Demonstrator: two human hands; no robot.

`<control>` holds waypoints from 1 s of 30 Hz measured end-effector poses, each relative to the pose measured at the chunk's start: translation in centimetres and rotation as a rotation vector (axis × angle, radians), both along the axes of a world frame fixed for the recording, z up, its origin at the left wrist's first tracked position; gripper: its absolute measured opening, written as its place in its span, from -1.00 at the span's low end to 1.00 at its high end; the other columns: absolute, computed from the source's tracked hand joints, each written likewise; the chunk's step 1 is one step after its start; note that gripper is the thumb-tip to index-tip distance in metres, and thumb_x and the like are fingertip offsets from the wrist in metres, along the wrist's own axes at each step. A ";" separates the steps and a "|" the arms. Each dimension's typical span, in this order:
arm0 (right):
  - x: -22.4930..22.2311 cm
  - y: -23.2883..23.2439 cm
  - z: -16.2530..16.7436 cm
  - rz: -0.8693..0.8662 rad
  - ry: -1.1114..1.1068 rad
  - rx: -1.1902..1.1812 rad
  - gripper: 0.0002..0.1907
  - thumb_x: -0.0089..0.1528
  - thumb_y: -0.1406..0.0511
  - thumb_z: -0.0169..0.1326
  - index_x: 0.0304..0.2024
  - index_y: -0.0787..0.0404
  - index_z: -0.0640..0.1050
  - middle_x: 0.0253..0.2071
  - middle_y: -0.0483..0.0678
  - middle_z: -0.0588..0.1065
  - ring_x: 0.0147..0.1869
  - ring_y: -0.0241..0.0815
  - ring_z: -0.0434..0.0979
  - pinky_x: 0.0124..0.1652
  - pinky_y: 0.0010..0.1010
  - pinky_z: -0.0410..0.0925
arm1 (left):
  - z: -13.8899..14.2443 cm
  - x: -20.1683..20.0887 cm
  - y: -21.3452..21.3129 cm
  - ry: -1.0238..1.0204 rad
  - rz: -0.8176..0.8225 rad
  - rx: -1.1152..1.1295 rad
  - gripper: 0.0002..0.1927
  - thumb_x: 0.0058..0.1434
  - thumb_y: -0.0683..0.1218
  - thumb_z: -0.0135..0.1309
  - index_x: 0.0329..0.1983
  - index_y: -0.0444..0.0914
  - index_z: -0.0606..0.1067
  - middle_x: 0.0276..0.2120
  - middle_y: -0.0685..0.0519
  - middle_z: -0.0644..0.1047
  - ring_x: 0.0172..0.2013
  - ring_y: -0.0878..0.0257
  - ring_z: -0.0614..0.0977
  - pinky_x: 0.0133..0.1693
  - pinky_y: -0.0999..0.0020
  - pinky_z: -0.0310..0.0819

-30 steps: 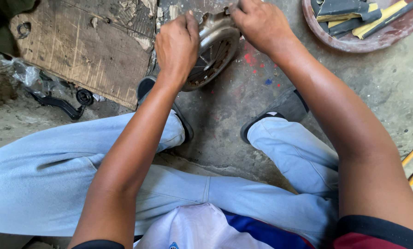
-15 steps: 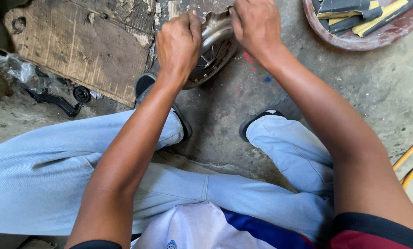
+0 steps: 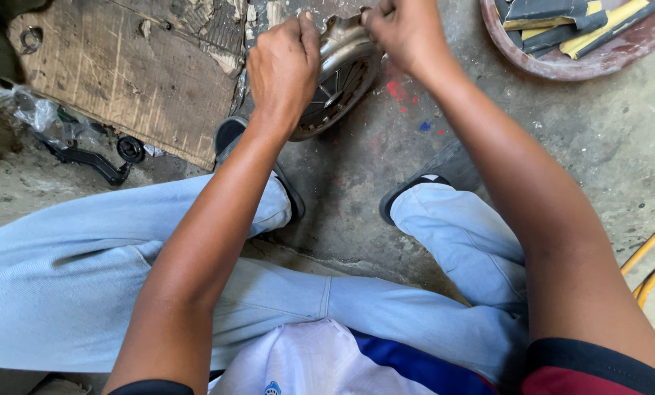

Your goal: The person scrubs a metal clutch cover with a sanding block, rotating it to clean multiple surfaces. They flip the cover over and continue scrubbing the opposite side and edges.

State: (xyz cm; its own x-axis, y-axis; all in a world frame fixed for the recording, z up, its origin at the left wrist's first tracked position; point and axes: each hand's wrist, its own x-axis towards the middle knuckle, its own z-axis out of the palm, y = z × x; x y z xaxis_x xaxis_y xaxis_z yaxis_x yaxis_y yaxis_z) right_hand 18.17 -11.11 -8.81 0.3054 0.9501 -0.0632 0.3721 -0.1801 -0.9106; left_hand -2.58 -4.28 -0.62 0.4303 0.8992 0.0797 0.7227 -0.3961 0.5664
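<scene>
A round, ribbed metal part [image 3: 340, 80], dull silver with dark slots, stands tilted on the concrete floor at the top centre. My left hand [image 3: 284, 69] is closed over its left rim. My right hand [image 3: 404, 33] grips its upper right edge, fingers curled; whether it also holds a small tool I cannot tell. Both forearms reach forward over my bent legs in pale jeans [image 3: 123, 271].
A worn wooden board [image 3: 123, 73] lies at the upper left, with a black lever part [image 3: 93, 162] and clear plastic beside it. A reddish round tray [image 3: 583, 36] with yellow and black pieces sits at the upper right. Yellow hose [image 3: 653, 263] runs along the right edge.
My right hand has shifted slightly left and up along the part's top edge. The left hand keeps its hold. The view has drifted a little.
</scene>
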 end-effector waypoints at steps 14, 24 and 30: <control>0.1 -1.5 2.5 0.291 -1.012 0.330 -0.86 0.36 0.38 0.12 -0.03 0.27 0.52 -0.18 0.03 0.49 -0.06 0.04 0.55 -0.15 -0.19 0.43 | -0.9 -1.0 1.1 -0.007 0.025 0.030 -0.54 0.42 0.05 -0.10 -0.43 -0.34 0.59 -0.49 -0.35 0.56 -0.43 -0.32 0.62 -0.31 -0.16 0.48; 0.1 -1.4 2.4 0.264 -1.025 0.351 -0.86 0.40 0.30 0.11 -0.25 0.21 0.53 -0.30 -0.01 0.51 -0.17 -0.02 0.56 -0.22 -0.24 0.42 | -1.0 -0.6 0.4 -0.029 -0.041 0.064 -0.55 0.44 0.03 -0.09 -0.44 -0.35 0.57 -0.46 -0.29 0.59 -0.44 -0.29 0.63 -0.32 -0.14 0.48; -0.8 -0.8 0.5 0.143 -0.783 0.083 -0.74 0.47 0.21 0.06 -0.29 0.20 0.54 -0.46 0.02 0.47 -0.39 0.05 0.51 -0.40 -0.19 0.35 | -1.0 -0.6 0.6 -0.029 -0.026 0.026 -0.56 0.44 0.03 -0.11 -0.43 -0.32 0.58 -0.48 -0.29 0.58 -0.44 -0.28 0.63 -0.31 -0.15 0.49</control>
State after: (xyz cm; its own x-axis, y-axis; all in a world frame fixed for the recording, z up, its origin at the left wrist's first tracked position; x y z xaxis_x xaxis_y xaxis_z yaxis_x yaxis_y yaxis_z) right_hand 17.36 -11.92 -8.35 0.1066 0.9756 0.1922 0.9233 -0.0254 -0.3833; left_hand -3.15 -3.69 -1.63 0.4503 0.8854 0.1156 0.6953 -0.4290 0.5766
